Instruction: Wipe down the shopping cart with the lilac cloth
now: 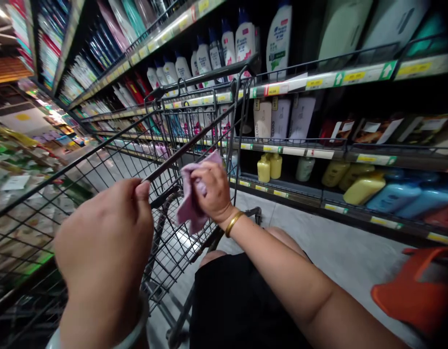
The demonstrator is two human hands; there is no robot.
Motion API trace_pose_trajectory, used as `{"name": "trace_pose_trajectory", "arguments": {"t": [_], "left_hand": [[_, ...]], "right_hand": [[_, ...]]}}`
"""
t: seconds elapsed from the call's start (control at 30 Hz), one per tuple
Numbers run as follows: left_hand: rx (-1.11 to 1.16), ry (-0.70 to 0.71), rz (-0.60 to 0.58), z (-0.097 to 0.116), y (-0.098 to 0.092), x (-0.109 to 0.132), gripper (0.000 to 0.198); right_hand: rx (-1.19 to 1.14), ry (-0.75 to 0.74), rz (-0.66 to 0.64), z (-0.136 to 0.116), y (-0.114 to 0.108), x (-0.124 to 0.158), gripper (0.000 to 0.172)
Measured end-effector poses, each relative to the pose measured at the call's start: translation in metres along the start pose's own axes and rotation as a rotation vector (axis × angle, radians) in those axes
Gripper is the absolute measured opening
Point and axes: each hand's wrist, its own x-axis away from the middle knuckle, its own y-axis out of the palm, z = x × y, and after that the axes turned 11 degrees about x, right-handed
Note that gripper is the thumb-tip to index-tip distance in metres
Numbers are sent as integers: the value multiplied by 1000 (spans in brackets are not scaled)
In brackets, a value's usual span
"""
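Pink cloth just under the top edge of a shopping cart
Right hand has it all bunched up, fingers curled in; left hand is closed around that same edge, can't really see those fingertips tho.

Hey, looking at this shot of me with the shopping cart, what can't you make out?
All in the head view:
- Left hand: its own back hides most of its fingers and their grip.
- Cloth: the right hand covers its bunched middle.
- Orange object: blurred and lost in the dark right edge; I can't name it.
- Lowest shelf's price tags: too small and blurred to read.
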Motion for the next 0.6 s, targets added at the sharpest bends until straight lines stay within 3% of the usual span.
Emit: {"name": "trace_pose_trajectory", "arguments": {"t": [0.1,0.23,0.3,0.33,0.4,0.47,0.53,0.6], "left_hand": [[-84,15,-26,23,6,-14,55],[-148,65,47,25,24,-17,55],[-143,87,91,20,31,-16,51],[-137,86,113,19,33,-15,49],[-126,84,146,19,35,-15,47],[-125,81,162,21,35,-16,46],[-110,58,177,23,35,-17,45],[-90,43,189,23,36,-17,45]], "right_hand": [[15,169,55,4,0,-4,16],[29,-60,-123,-10,-1,2,19],[40,-105,-129,4,-1,-3,20],[49,-63,-89,18,0,-7,19],[67,171,95,47,2,-15,21],[86,354,204,61,4,-19,25],[73,372,198,50,5,-16,22],[31,250,77,24,3,-10,13]]}}
